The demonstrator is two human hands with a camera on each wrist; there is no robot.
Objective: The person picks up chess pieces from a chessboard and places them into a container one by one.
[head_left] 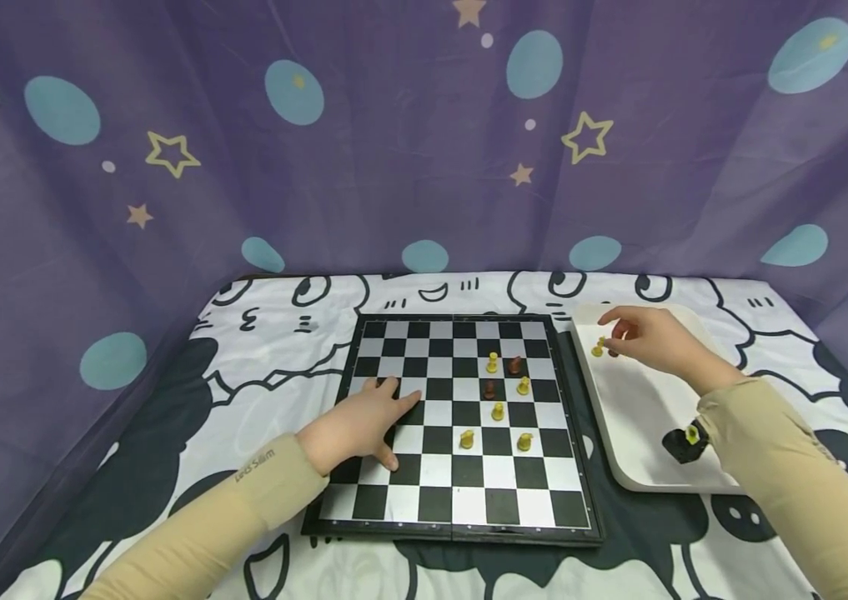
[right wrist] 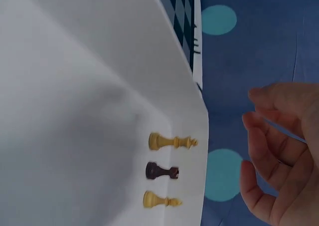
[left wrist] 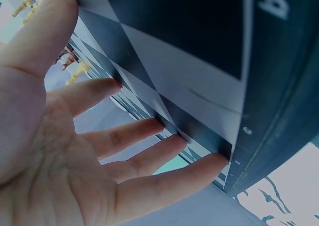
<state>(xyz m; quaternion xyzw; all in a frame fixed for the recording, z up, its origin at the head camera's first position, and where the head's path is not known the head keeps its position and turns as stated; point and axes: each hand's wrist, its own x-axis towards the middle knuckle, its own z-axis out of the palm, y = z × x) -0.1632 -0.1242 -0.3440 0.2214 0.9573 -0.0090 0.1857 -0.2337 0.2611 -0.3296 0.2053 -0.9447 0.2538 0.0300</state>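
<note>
My left hand [head_left: 365,417] lies over the left side of a black-and-white chessboard [head_left: 436,469], its fingers spread. In the left wrist view its fingertips [left wrist: 217,160] are right at the squares. My right hand [head_left: 641,337] hovers over the far left corner of a white tray [head_left: 649,417], fingers loosely bent and holding nothing. Standing in that corner are a yellow king [right wrist: 172,141], a dark rook [right wrist: 161,170] and a yellow bishop [right wrist: 162,200]. In the head view the right fingers partly hide these pieces.
On the right half of the board stand several yellow chess pieces [head_left: 498,411] and two dark ones [head_left: 515,365]. A small black device [head_left: 686,442] is at the right cuff. A patterned cloth [head_left: 266,425] covers the table, and a purple curtain [head_left: 393,183] hangs behind.
</note>
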